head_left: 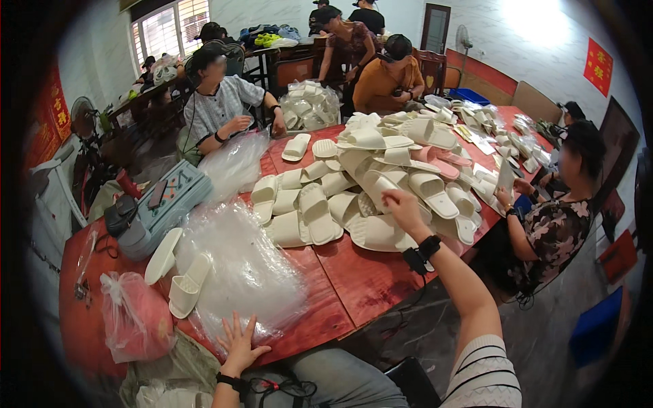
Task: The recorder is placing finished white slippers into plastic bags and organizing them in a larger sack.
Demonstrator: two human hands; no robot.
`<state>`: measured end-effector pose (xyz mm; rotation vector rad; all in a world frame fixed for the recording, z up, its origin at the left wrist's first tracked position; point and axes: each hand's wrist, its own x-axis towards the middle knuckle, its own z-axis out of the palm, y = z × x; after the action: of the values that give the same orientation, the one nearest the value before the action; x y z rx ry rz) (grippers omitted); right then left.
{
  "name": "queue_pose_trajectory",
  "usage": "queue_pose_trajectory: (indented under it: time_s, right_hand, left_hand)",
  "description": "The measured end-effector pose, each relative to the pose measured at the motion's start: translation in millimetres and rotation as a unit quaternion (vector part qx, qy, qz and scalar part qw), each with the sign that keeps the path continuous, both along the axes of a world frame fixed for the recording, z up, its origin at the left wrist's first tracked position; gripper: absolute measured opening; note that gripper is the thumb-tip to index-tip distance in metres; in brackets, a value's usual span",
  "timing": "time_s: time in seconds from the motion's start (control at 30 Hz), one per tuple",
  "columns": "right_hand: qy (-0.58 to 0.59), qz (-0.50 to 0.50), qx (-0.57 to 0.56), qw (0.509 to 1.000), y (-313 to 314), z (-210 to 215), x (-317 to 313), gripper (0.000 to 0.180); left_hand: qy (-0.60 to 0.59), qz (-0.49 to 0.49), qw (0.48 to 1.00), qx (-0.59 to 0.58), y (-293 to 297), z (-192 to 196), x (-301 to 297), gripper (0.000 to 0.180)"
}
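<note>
My left hand (pixel 238 347) lies with fingers spread on a stack of clear plastic bags (pixel 241 265) at the near edge of the red table. Just beyond it, a pair of cream slippers, one flat (pixel 163 256) and one with its strap up (pixel 190 285), rests along the bags' left side. Reaching forward, my right hand (pixel 404 209) is at the large heap of cream slippers (pixel 381 232). Its fingers are bent closed at the edge of a cream slipper (pixel 369 173); the fingertips are partly hidden. A pink slipper (pixel 435 163) lies in the heap behind that hand.
Left stand a grey-blue box (pixel 173 197) and a tied bag of pink things (pixel 136 316). More plastic film (pixel 235 163) lies beyond the box. Co-workers sit around the red table (pixel 326 292), one close on the right (pixel 558 224). A filled clear bag (pixel 309 105) stands at the far side.
</note>
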<state>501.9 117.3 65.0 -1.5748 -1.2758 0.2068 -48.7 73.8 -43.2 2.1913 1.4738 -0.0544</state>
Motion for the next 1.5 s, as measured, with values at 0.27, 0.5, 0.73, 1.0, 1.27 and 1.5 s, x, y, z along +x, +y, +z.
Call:
queue_pose_trajectory:
  time_s: [0.27, 0.5, 0.73, 1.0, 1.27, 1.5]
  right_hand:
    - [-0.136, 0.133, -0.125, 0.974, 45.8, -69.4, -92.7, 0.041]
    - [-0.027, 0.023, -0.108, 0.994, 74.2, -117.4, -139.5, 0.048]
    - [0.458, 0.071, -0.027, 0.886, 6.0, -83.8, -111.7, 0.043]
    - [0.468, 0.094, -0.058, 0.877, -64.0, -63.4, -77.2, 0.028]
    - [0.17, 0.14, -0.218, 0.951, -43.5, -68.1, -60.0, 0.022]
    - [-0.42, 0.077, -0.161, 0.89, 7.5, -53.2, -95.2, 0.031]
  left_hand:
    - [-0.009, 0.003, 1.0, 0.019, 0.9, -8.3, -3.3, 0.102]
    - [-0.007, -0.001, 0.999, 0.036, -1.9, -9.6, 2.2, 0.103]
    - [-0.016, 0.004, 0.999, 0.037, -3.9, -9.3, -1.5, 0.101]
    - [-0.041, 0.014, 0.998, 0.045, -5.4, -11.1, -2.7, 0.1]
    - [-0.05, -0.001, 0.997, 0.06, -3.7, -12.7, 2.3, 0.097]
    - [-0.046, 0.007, 0.997, 0.069, -3.7, -15.4, -2.2, 0.098]
